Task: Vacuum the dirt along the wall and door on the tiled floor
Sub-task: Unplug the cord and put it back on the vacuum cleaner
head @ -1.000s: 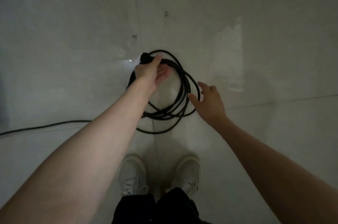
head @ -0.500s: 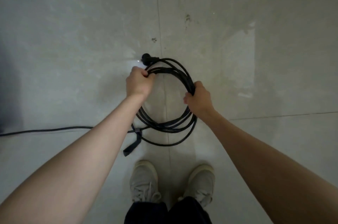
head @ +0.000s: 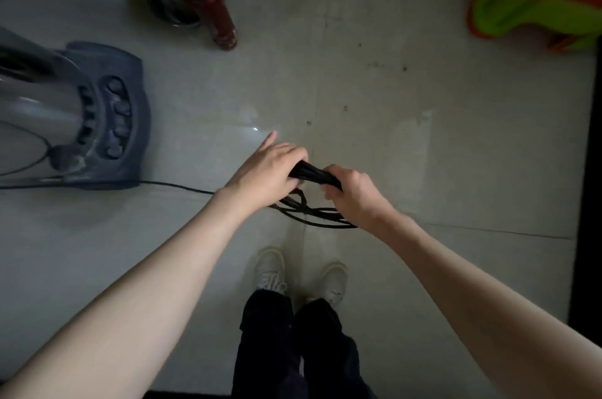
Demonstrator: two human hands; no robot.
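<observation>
Here the left hand (head: 267,170) and right hand (head: 350,190) both curl tight round the bunched black cord (head: 314,174), lifted above the tiled floor (head: 391,154), near the vacuum (head: 97,115). Dangling loops could snag or tangle once released.

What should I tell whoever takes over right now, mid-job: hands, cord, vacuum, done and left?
Left hand: grips one end of the bunched black cord, index finger straight.
Right hand: grips the other end of the bunch; loose loops hang beneath.
One strand runs left along the tiled floor to the blue-grey vacuum, which stands apart from both hands.
Done: cord gathered up.
Left: all the vacuuming; dark specks are visible on the tiles.
</observation>
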